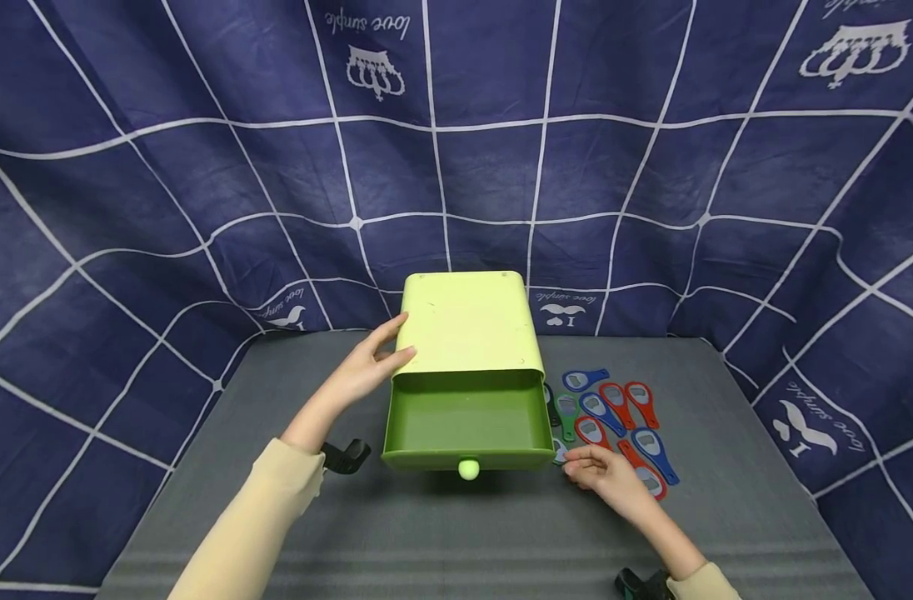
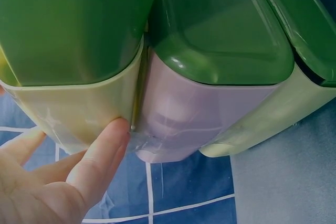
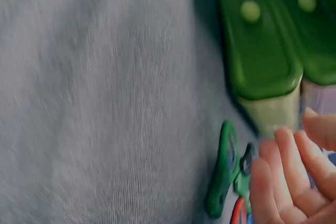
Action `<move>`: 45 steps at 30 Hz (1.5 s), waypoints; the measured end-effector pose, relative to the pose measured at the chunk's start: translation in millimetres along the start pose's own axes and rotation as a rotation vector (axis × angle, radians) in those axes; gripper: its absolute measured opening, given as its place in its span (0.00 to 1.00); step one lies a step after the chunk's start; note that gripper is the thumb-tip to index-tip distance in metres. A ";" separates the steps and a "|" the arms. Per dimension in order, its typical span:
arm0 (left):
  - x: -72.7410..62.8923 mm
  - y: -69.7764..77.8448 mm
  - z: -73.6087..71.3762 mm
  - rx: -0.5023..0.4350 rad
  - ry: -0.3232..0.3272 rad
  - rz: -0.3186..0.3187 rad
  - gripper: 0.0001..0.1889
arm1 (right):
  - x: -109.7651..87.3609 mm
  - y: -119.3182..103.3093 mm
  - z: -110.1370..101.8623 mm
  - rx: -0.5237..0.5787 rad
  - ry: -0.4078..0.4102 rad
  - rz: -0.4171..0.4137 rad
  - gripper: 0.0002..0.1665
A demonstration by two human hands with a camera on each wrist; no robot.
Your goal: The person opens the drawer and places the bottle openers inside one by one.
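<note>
A small drawer cabinet with a pale yellow top (image 1: 467, 321) stands mid-table, its green top drawer (image 1: 467, 412) pulled out toward me. The drawer's plain green floor shows, and a round light-green knob (image 1: 468, 469) sits on its front. My left hand (image 1: 362, 367) rests on the left edge of the top, thumb and fingers spread. By the drawer's right front corner is my right hand (image 1: 602, 479), fingers extended with nothing between them, close to a bottle opener (image 1: 559, 451). More bottle openers in blue, red, green and black, such as a blue bottle opener (image 1: 655, 454), lie right of the cabinet.
Below the top drawer, the left wrist view shows a lilac drawer housing (image 2: 184, 108) and a light-green housing (image 2: 273, 114), both with green fronts. Grey cloth covers the table (image 1: 464, 542). A blue curtain (image 1: 486, 167) with white lines hangs behind and at both sides.
</note>
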State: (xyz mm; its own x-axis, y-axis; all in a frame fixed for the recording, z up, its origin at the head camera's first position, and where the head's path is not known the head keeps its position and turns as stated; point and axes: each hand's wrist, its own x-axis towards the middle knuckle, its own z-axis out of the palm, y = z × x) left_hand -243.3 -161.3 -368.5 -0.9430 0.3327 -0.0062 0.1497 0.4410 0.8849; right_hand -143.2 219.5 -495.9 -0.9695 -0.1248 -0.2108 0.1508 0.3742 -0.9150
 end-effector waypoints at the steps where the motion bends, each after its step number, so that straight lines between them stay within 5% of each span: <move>1: -0.2 -0.4 0.0 -0.001 0.000 0.000 0.38 | 2.9 1.6 -0.8 -0.022 0.051 0.004 0.21; 5: -0.7 -1.8 0.4 -0.004 0.003 -0.001 0.38 | 10.6 7.3 -0.1 -0.128 0.194 -0.011 0.15; 10: -0.9 -2.4 1.3 -0.009 0.005 0.002 0.37 | 15.6 12.0 2.1 -0.242 0.244 -0.015 0.14; 36: -0.8 -1.0 0.3 -0.007 0.006 0.004 0.37 | 29.9 6.9 11.7 -0.490 0.266 0.041 0.19; 45: -1.1 -1.0 0.0 -0.004 0.007 0.003 0.37 | 28.2 7.5 11.0 -0.487 0.254 0.077 0.19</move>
State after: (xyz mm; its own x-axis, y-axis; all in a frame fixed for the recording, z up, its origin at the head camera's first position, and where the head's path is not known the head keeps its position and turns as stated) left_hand -242.4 -162.1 -369.4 -0.9445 0.3284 -0.0006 0.1513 0.4367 0.8868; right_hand -167.3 208.7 -512.4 -0.9845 0.1224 -0.1260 0.1745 0.7626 -0.6229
